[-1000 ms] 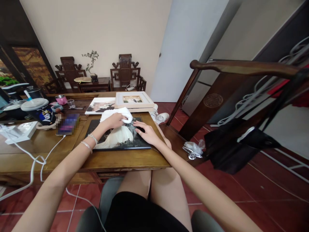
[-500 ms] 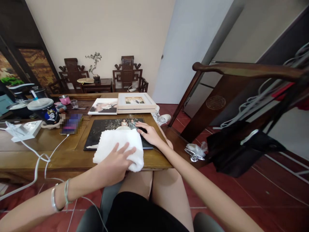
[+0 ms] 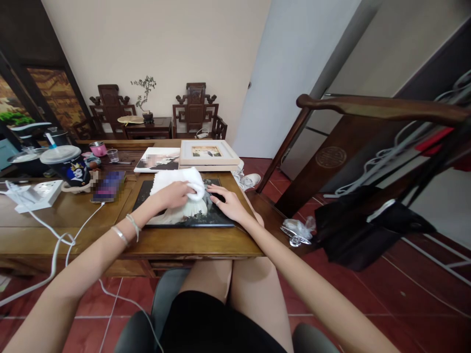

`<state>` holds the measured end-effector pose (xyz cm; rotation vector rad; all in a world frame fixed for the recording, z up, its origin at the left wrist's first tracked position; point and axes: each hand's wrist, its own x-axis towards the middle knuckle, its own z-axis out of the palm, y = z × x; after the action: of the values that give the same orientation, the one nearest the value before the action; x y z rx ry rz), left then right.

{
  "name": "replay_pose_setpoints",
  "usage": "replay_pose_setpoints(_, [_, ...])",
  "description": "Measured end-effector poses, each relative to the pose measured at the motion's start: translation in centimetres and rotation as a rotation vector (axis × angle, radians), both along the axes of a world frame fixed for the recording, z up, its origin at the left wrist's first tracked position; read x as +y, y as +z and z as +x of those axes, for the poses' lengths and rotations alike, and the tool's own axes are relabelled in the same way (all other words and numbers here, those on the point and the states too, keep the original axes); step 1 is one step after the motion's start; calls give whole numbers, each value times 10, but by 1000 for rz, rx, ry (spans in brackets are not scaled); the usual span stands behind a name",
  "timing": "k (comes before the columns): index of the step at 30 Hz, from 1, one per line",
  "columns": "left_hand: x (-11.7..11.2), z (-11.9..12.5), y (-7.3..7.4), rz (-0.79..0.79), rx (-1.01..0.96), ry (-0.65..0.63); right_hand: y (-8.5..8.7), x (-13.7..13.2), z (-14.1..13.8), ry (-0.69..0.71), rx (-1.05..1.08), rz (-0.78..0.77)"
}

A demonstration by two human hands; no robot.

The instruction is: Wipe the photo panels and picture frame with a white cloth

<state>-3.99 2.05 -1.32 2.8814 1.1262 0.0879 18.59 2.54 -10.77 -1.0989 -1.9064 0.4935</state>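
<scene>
A white towel (image 3: 167, 180) lies folded over the far part of a dark wedding photo panel (image 3: 221, 220). My left hand (image 3: 174, 195) grips the towel, its fingers curled into the cloth, which bulges in a roll beside the fingertips. Below the towel, the pale gown in the picture shows; the upper part of the print is covered. My right hand (image 3: 231, 205), with a ring on one finger, rests with outstretched fingers on the panel's right side. The panel lies flat on the wooden table (image 3: 176, 241) near its front right corner.
Behind the panel are a framed picture (image 3: 206, 151) and a white photo panel (image 3: 154, 156). To the left stand a lidded cup (image 3: 73, 164), a phone (image 3: 109, 186) on a cable and a power strip (image 3: 40, 193). A wooden chair (image 3: 331, 147) stands at right.
My left hand has pushed the towel away from me, from the panel's near edge to its far part, uncovering the gown. The right hand has stayed in place.
</scene>
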Motion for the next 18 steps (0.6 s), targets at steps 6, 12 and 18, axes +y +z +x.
replay_pose_setpoints(6, [27,-5,2,70,-12,81,0,0,-1,10,15,8])
replay_pose_setpoints(12, [-17,-3,-4,95,70,63,3,-1,0,9,7,0])
replay_pose_setpoints(18, [-101,-15,-9,42,158,-57,4,-2,0,6,-2,6])
